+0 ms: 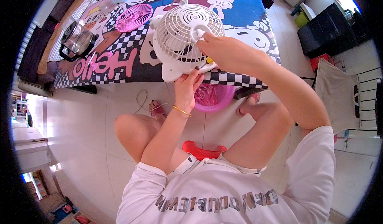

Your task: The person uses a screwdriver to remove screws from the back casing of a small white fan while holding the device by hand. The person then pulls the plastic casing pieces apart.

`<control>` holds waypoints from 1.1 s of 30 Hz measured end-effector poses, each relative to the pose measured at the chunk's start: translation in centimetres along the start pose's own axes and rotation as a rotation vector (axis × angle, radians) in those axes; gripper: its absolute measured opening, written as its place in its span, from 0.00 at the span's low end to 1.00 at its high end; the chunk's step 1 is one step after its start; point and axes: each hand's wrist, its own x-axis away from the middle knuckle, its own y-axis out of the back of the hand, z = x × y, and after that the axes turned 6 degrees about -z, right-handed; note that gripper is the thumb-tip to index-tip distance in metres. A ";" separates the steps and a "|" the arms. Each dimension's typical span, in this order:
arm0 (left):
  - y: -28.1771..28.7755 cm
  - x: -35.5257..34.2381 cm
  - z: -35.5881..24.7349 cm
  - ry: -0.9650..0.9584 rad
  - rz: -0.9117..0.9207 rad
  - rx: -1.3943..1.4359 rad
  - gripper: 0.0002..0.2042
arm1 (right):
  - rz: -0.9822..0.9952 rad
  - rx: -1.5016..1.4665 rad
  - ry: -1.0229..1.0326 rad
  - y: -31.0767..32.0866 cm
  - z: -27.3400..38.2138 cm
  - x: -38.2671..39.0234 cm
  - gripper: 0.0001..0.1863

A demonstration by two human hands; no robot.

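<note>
White fan [184, 38] at near edge of patterned table [244, 12]. Left hand [187, 89]: grip closed on its base rim. Right hand [225, 52]: grip narrow, pinching a white wad [198, 32], kind unclear, at the fan's cage. Pink grille [134, 18], glass jug [79, 40] to left.

Upper centre: fan [181, 34], smooth plastic with a satin sheen; upper left: spoked grille [134, 18], glossy plastic, and jug [81, 42], clear and glassy; centre: bracelet [182, 111], polished metal, and basin [226, 99], smooth plastic; below these: stool [199, 152], shiny plastic; lower centre: shirt [223, 180], matt cloth with mirror-like lettering [217, 203]; left: floor [87, 120], glossy tile
</note>
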 end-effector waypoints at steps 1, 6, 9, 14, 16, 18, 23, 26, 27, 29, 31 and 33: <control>0.0 0.0 0.0 -0.003 -0.017 0.009 0.11 | 0.000 -0.001 0.001 -0.1 0.0 -0.1 0.11; 0.1 0.0 0.0 0.005 -0.033 0.010 0.12 | 0.098 0.102 0.114 0.7 0.0 -0.9 0.14; 0.1 -0.1 0.1 0.004 -0.020 0.036 0.12 | 0.089 0.111 0.077 1.0 -0.1 -0.9 0.12; 0.0 -0.2 0.1 0.012 -0.043 0.013 0.10 | 0.161 0.048 -0.173 0.5 0.1 -1.5 0.09; 0.0 -0.2 0.1 0.012 -0.045 0.015 0.10 | 0.177 0.041 -0.273 0.8 0.5 -1.7 0.08; 0.1 -0.1 0.0 0.012 -0.046 0.017 0.10 | 0.258 -0.003 -0.354 1.1 0.7 -1.8 0.10; -0.1 0.0 0.0 0.009 -0.043 0.015 0.10 | 0.112 0.042 0.040 0.7 -0.3 -0.9 0.17; 0.0 0.0 0.0 0.004 -0.041 0.006 0.10 | 0.023 0.129 0.263 0.3 -0.3 -0.7 0.18; 0.0 -0.1 0.0 0.003 -0.041 0.007 0.10 | -0.063 0.165 0.369 0.1 -0.4 -0.7 0.18; 0.1 -0.2 0.1 0.009 -0.042 0.017 0.10 | -0.040 0.174 0.386 0.1 -0.5 -0.7 0.17; 0.1 -0.2 0.1 0.012 -0.036 0.014 0.11 | -0.017 0.183 0.403 0.1 -0.6 -0.7 0.16; 0.2 -0.2 0.0 0.014 -0.029 0.010 0.11 | 0.038 0.031 0.256 0.1 -0.8 -0.6 0.11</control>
